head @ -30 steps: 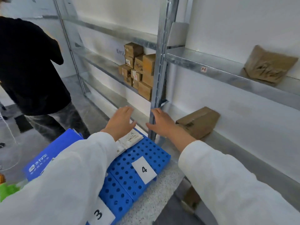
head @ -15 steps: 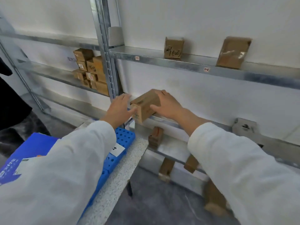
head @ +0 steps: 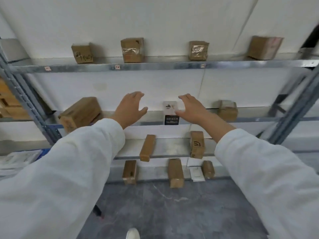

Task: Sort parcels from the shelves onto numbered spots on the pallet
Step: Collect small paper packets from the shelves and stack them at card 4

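The right hand is open, with fingers spread and a little bent and the palm turned to the left. Its thumb lies at the right edge of the small white-and-black parcel; whether it touches, I cannot tell. The left hand, also open, is a little apart on the other side. The parcel stands upright on the middle shelf, between both outstretched arms.

Brown cardboard parcel with black scribble far left, small box white above and black below at centre, silvery grey metal shelving, dark grey pale-veined floor, white fabric sleeves
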